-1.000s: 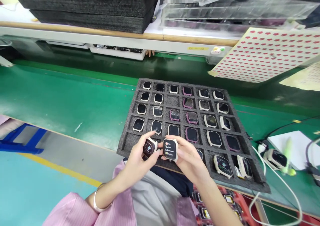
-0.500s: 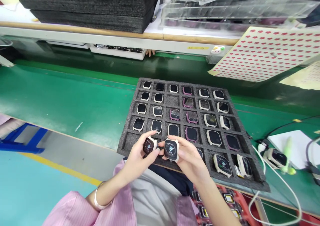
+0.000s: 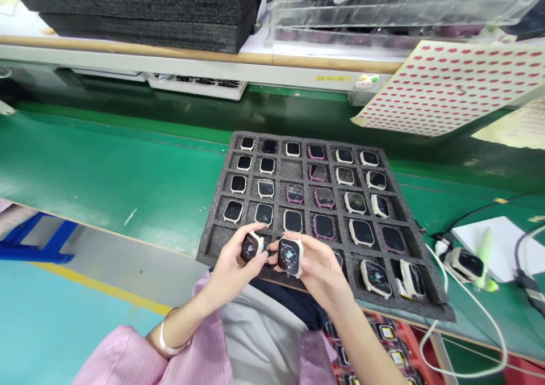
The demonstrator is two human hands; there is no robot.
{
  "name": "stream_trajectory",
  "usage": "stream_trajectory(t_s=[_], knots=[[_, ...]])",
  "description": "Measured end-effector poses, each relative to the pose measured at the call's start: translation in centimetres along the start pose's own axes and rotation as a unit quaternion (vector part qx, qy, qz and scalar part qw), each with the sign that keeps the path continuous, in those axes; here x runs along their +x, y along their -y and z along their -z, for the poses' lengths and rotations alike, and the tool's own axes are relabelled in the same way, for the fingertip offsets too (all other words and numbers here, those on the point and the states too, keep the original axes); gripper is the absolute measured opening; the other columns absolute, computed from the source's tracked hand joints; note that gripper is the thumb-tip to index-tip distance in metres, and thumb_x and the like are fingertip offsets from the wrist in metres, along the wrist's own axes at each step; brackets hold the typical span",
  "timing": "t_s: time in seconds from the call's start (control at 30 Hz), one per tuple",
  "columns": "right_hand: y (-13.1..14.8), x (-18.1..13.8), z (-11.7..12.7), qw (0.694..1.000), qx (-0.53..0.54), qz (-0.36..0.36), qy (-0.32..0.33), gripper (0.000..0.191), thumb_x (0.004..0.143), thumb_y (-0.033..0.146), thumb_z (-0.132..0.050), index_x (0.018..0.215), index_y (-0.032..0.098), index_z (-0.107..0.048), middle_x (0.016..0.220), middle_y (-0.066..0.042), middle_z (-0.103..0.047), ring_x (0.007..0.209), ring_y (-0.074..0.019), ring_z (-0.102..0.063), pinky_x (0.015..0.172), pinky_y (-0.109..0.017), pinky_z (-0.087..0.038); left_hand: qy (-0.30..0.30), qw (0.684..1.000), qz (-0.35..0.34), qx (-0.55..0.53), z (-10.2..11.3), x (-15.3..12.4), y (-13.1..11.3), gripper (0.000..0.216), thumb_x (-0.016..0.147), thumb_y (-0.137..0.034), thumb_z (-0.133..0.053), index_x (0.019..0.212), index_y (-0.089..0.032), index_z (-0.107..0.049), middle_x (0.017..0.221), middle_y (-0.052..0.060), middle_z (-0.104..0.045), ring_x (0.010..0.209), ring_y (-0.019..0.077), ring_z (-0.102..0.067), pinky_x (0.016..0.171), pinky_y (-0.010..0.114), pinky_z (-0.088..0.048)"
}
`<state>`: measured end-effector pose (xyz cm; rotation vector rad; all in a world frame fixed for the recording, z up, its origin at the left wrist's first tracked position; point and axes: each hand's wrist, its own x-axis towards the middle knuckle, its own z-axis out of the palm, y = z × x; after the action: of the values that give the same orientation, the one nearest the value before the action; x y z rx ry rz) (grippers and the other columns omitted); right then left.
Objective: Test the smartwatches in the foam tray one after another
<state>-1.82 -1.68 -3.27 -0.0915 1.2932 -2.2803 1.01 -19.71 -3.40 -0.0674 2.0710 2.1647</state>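
Observation:
My left hand point(image 3: 233, 268) is closed around a light-cased smartwatch point(image 3: 251, 247), its screen lit and turned to one side. In my right hand point(image 3: 320, 268) is another smartwatch point(image 3: 290, 255) with a pale case, its lit face showing a dial with a blue figure. The two watches are held side by side, a small gap apart, over the front edge of a dark grey foam tray point(image 3: 293, 170). Smartwatches with pale, black and purple cases lie in the tray's compartments. My fingers hide part of the front row.
On the right, a pale watch point(image 3: 465, 264), a light green pen point(image 3: 484, 260) and a white cable point(image 3: 481, 302) lie by a white sheet. A red crate point(image 3: 419, 351) of watch parts sits below the bench edge. Black foam stacks point(image 3: 140, 16) stand on the shelf; a red-dotted sheet point(image 3: 455, 90) hangs from it.
The whole view has shifted slightly. Both hands keep hold of their watches, in nearly the same pose. A hand seen under the shelf earlier is no longer clearly visible.

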Motion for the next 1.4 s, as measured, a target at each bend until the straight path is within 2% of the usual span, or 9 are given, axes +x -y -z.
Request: stream_trajectory(t_s=[0.1,0.2,0.37,0.6,0.7,0.8,1.0,1.27,1.4], knots=[[-0.10,0.13,0.13,1.000,-0.001,0.000,0.006,0.038,0.072,0.032,-0.074,0.107,0.020,-0.067,0.098,-0.013,-0.072,0.081,-0.0280,-0.070,0.075,-0.046,-0.056,0.019,1.000,-0.003,0.008,0.11,-0.02,-0.05,0.039,0.082,-0.018,-0.059,0.120,-0.020,-0.051,0.075,-0.003,-0.049,0.060,0.0081,-0.045,0.058,0.019,-0.041],[-0.10,0.19,0.06,1.000,0.003,0.009,0.004,0.036,0.073,0.031,-0.074,0.106,0.020,-0.068,0.098,-0.013,-0.072,0.079,-0.0268,-0.070,0.071,-0.042,-0.057,0.019,1.000,0.001,0.011,0.04,0.00,0.05,0.041,0.082,-0.018,-0.058,0.122,-0.020,-0.049,0.078,-0.002,-0.049,0.063,0.0087,-0.046,0.061,0.020,-0.043],[-0.08,0.08,-0.04,1.000,0.014,0.019,0.018,0.032,0.076,0.027,-0.071,0.108,0.022,-0.068,0.097,-0.011,-0.073,0.081,-0.0258,-0.071,0.074,-0.041,-0.057,0.025,1.000,-0.006,0.009,0.03,-0.05,0.17,0.040,0.082,-0.020,-0.058,0.122,-0.020,-0.049,0.081,-0.001,-0.050,0.067,0.0101,-0.048,0.065,0.022,-0.046],[-0.13,0.04,0.10,0.999,0.008,0.012,0.043,0.035,0.077,0.027,-0.071,0.111,0.021,-0.068,0.097,-0.011,-0.073,0.083,-0.0260,-0.071,0.075,-0.039,-0.056,0.021,1.000,-0.018,0.012,0.32,-0.30,0.27,0.041,0.081,-0.018,-0.059,0.120,-0.020,-0.050,0.077,-0.002,-0.049,0.065,0.0102,-0.046,0.060,0.020,-0.042],[-0.16,0.10,0.10,0.999,0.006,0.013,0.047,0.034,0.077,0.025,-0.071,0.110,0.021,-0.068,0.096,-0.011,-0.073,0.083,-0.0257,-0.071,0.076,-0.039,-0.056,0.036,0.999,-0.005,-0.001,0.26,-0.25,0.41,0.040,0.082,-0.016,-0.058,0.120,-0.021,-0.049,0.080,-0.002,-0.049,0.068,0.0101,-0.046,0.063,0.020,-0.043],[-0.25,0.09,0.16,0.999,0.003,0.016,0.049,0.034,0.076,0.026,-0.072,0.110,0.020,-0.068,0.097,-0.012,-0.073,0.082,-0.0260,-0.071,0.075,-0.040,-0.056,0.020,1.000,-0.012,-0.008,0.18,-0.20,0.44,0.041,0.082,-0.015,-0.058,0.121,-0.022,-0.049,0.084,-0.002,-0.050,0.071,0.0096,-0.047,0.069,0.020,-0.043],[-0.34,0.00,0.19,0.998,0.000,0.027,0.051,0.032,0.077,0.026,-0.071,0.108,0.021,-0.069,0.098,-0.011,-0.073,0.082,-0.0260,-0.071,0.075,-0.040,-0.056,0.033,0.999,-0.008,-0.013,0.33,-0.25,0.46,0.040,0.082,-0.015,-0.059,0.120,-0.023,-0.049,0.075,-0.005,-0.046,0.061,0.0068,-0.040,0.057,0.017,-0.037],[-0.30,0.10,0.24,0.998,-0.001,0.020,0.052,0.034,0.077,0.027,-0.071,0.111,0.021,-0.068,0.100,-0.013,-0.072,0.083,-0.0265,-0.071,0.075,-0.040,-0.056,0.014,0.999,-0.029,-0.006,0.23,-0.28,0.38,0.042,0.082,-0.014,-0.058,0.121,-0.024,-0.048,0.076,-0.004,-0.048,0.065,0.0081,-0.043,0.061,0.017,-0.039],[-0.33,0.07,0.26,0.999,0.000,0.016,0.051,0.033,0.077,0.025,-0.071,0.110,0.020,-0.068,0.099,-0.012,-0.073,0.084,-0.0267,-0.071,0.077,-0.040,-0.056,0.026,1.000,-0.011,0.005,0.22,-0.23,0.32,0.038,0.082,-0.013,-0.057,0.118,-0.023,-0.049,0.075,-0.004,-0.047,0.063,0.0077,-0.041,0.058,0.017,-0.037]])
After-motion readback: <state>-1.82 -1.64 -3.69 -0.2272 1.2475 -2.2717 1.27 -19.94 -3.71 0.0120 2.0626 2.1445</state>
